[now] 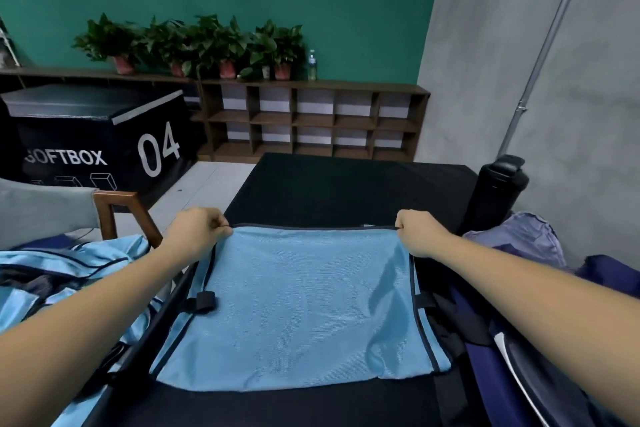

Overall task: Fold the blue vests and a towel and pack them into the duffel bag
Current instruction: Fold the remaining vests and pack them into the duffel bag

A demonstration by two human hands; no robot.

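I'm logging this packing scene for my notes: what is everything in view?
spread vest: one, light blue, flat on the table
vest pile: one heap, light blue, left of the table
table: one, black, centre
flask: one, black, at the table's far right corner
cloth: one, lilac, right, by the flask
duffel bag: one, navy, right
potted plants: several, green, on the shelf
water bottle: one, clear, on the shelf
shelf: one, brown, back wall
box: one, black, marked 04, left
chair: one, grey and wood, left
left hand: pinches the spread vest's far left corner
right hand: pinches its far right corner
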